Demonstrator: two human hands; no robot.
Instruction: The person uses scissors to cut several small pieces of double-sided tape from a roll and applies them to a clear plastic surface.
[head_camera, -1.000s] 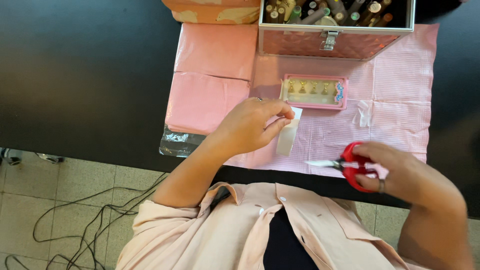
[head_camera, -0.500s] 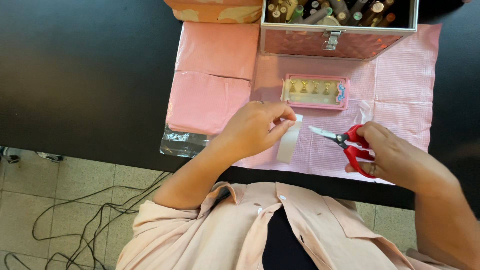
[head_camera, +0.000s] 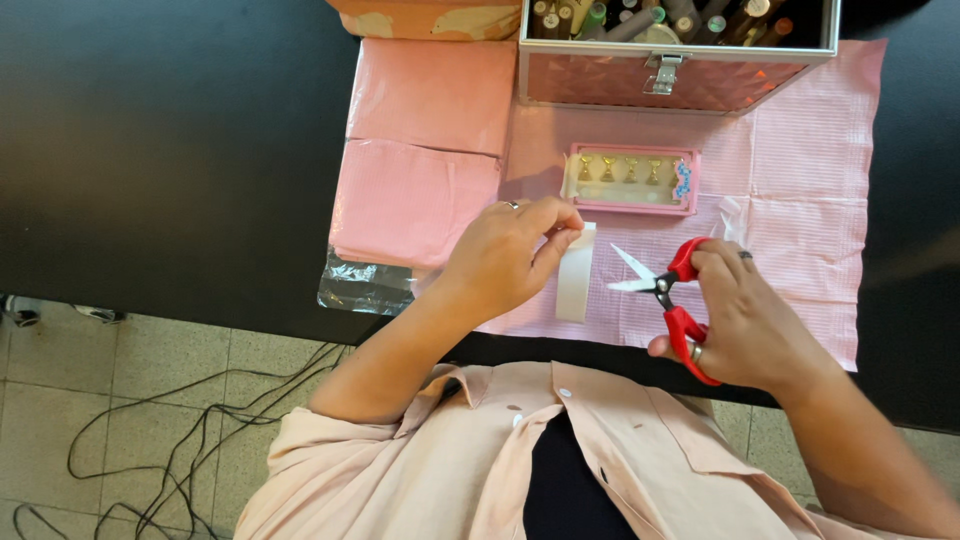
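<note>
My left hand (head_camera: 505, 260) pinches the top end of a white strip (head_camera: 575, 280) that hangs down over the pink cloth (head_camera: 800, 200). A ring sits on one finger of that hand. My right hand (head_camera: 745, 325) grips red-handled scissors (head_camera: 665, 290) with the blades spread apart. The blade tips point left and stop just short of the strip's right edge. A small pink tray (head_camera: 632, 180) with several gold stands lies just beyond both hands.
A pink case (head_camera: 680, 75) full of small bottles stands open at the far edge. Folded pink sheets (head_camera: 425, 150) lie at the left on the black table (head_camera: 150, 150). A crumpled clear wrapper (head_camera: 365, 285) sits at the table's near edge. Cables (head_camera: 190, 440) trail on the tiled floor.
My right hand has brought the scissors up and leftward toward the strip, and the blades have spread. My left hand has kept its hold on the strip.
</note>
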